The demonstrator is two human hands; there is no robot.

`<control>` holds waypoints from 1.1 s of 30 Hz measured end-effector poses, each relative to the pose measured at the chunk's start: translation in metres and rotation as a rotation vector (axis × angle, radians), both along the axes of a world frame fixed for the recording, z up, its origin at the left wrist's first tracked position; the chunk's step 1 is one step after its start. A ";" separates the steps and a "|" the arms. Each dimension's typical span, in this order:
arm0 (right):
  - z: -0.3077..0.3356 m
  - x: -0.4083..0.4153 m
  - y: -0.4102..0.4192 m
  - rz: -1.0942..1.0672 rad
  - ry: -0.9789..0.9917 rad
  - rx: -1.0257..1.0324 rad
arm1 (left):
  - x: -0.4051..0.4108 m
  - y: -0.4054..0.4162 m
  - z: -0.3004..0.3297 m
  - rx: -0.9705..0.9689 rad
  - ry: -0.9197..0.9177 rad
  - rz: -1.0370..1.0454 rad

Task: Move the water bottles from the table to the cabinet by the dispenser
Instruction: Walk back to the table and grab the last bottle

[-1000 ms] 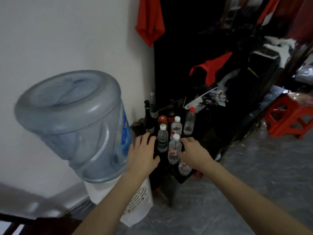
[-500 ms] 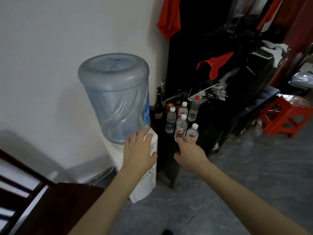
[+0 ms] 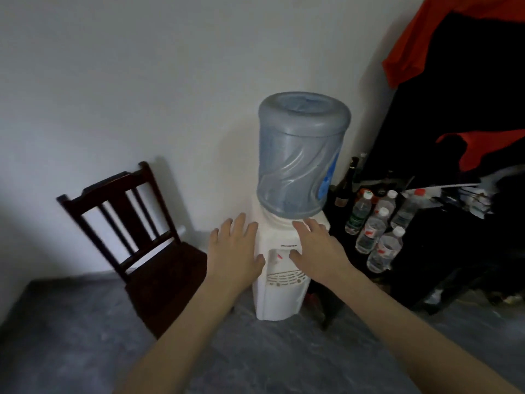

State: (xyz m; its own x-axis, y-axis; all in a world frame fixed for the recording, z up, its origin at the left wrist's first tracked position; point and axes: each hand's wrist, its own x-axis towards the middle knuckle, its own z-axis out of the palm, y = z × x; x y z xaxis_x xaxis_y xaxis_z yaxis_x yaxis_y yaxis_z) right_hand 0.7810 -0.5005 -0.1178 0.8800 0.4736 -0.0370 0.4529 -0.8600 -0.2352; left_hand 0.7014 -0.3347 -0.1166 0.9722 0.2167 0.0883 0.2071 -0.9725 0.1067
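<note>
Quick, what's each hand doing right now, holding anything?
Left hand: open, fingers spread, holding nothing.
Right hand: open, holding nothing, in front of the water dispenser.

Room corner: plain white wall (image 3: pixel 127 81), dimly lit, with soft shadows cast on it behind the furniture; floor (image 3: pixel 71 336) of dark grey mottled stone or tile. One dark wooden chair (image 3: pixel 136 223) with a slatted back, standing against the wall at left, its seat facing into the room. At right, a dark mass of hanging black clothing (image 3: pixel 468 95) with red garments (image 3: pixel 420 46) draped among it, above a low black surface cluttered with blurred items that cannot be identified.
</note>
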 end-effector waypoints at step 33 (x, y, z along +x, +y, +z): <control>0.039 -0.560 0.352 1.595 0.021 0.042 | -0.638 0.104 0.039 0.034 0.014 1.560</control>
State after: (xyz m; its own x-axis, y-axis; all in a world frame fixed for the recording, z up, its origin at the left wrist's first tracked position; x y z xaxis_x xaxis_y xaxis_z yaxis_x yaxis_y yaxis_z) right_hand 0.2209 -0.1482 -0.0787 -0.4954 0.8686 -0.0062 0.8388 0.4765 -0.2632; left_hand 0.0637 -0.2309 -0.0775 -0.2031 0.9733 0.1068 0.9775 0.1953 0.0796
